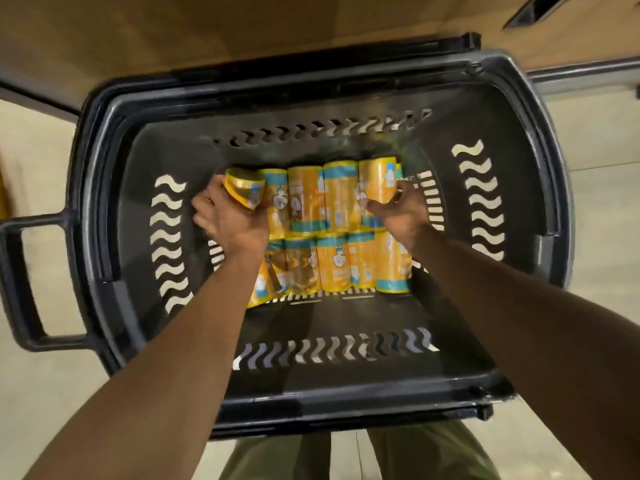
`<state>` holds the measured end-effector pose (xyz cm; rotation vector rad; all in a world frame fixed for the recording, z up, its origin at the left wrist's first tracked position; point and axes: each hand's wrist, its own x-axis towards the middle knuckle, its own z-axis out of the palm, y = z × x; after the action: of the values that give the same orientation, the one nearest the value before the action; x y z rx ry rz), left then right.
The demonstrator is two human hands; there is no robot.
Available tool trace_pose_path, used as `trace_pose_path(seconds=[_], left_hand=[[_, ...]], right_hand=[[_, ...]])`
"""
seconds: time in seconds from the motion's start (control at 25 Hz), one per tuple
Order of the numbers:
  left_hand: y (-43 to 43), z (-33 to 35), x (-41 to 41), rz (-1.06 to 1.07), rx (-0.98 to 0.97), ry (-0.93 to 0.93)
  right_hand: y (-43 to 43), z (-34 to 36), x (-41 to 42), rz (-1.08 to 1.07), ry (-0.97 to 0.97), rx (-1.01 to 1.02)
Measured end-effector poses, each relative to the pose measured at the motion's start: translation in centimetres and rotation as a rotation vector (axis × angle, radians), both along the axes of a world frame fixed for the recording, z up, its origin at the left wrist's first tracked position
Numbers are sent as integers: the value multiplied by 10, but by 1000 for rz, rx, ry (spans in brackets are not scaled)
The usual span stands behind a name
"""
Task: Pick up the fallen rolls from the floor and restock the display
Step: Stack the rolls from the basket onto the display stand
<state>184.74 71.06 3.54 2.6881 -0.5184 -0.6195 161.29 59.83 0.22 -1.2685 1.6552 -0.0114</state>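
Note:
Several orange rolls with teal bands (pixel 332 230) lie in two rows on the bottom of a deep black plastic basket (pixel 104 188). My left hand (pixel 228 220) is down in the basket at the left end of the far row, fingers wrapped around an orange roll (pixel 244 188) that is tilted up out of the row. My right hand (pixel 403 209) is at the right end of the far row, closed on the end roll (pixel 379 180). Both forearms reach down over the near rim.
The basket has wavy slots in its walls and a black handle (pixel 20 282) sticking out to the left. A wooden panel (pixel 242 26) rises behind it. Pale floor (pixel 38 393) lies on both sides. Green trouser legs (pixel 429 452) show at the bottom.

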Motion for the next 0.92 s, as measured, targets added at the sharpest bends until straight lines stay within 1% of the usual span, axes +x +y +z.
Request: trace_pose_path(seconds=[0.08,0.16,0.28,0.4,0.48,0.6,0.72,0.84,0.92], left_hand=[[4,0,-2,-46,-34,-14],[8,3,4,-113,-68,21],[13,26,12,-112,-75,202],[22,83,13,-65,-135,405],[26,149,7,-27,-178,533],[37,263,2,32,-290,658],[67,390,5,115,-346,733],[94,503,13,195,-392,824],[109,565,20,224,-429,879]], right_hand=[[-3,3,4,-10,4,21],[-7,12,3,-40,-26,83],[3,42,-4,-173,-130,161],[39,104,-9,-190,-187,176],[64,168,-11,-242,-250,185],[92,277,-3,-295,-252,164],[119,398,10,-305,-250,137],[137,515,21,-306,-298,123],[149,576,30,-317,-349,102]])
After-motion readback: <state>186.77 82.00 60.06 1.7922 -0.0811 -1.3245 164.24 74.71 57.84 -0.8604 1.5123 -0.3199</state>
